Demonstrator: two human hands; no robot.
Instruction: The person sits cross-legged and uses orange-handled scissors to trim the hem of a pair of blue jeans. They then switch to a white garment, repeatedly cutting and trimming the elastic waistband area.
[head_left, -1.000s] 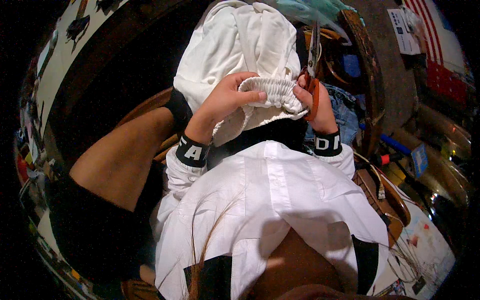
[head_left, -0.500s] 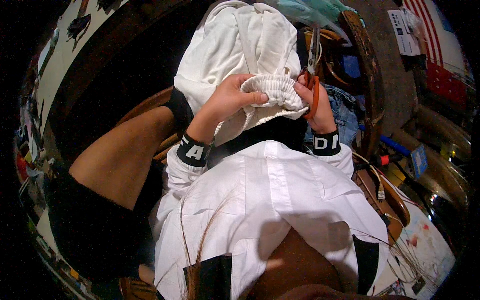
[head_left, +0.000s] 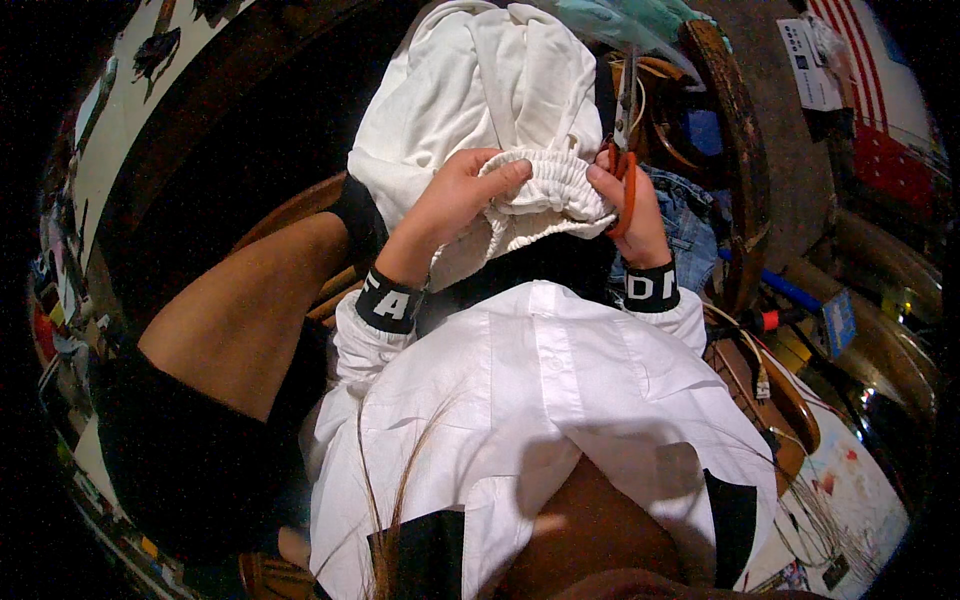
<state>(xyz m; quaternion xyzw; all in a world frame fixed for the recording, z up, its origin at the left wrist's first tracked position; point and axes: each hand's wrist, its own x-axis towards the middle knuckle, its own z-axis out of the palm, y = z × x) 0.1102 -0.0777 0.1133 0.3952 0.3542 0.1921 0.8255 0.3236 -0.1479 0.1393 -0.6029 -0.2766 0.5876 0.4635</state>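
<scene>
A white cloth garment (head_left: 470, 80) with a gathered elastic band lies over my lap and spreads away from me. My left hand (head_left: 468, 190) pinches the left end of the elastic band (head_left: 550, 180), its thumb lying on top of the gathers. At the band's right end my right hand (head_left: 640, 205) grips the cloth between thumb and fingers. A pair of scissors (head_left: 628, 185) with orange handles is also in the right hand, its blades pointing away from me. Fingers under the cloth are hidden on both hands.
Blue denim (head_left: 685, 220) lies just right of my right hand, beside a worn wooden edge (head_left: 745, 180). Cables (head_left: 750, 355) and a blue rod (head_left: 790, 292) are farther right. Pale green cloth (head_left: 660, 15) sits at the far side. Someone's bare leg (head_left: 250, 300) shows at left.
My left thumb has shifted slightly up and away along the elastic band, and the gathers there have turned and flattened. The right hand and scissors stay almost in place.
</scene>
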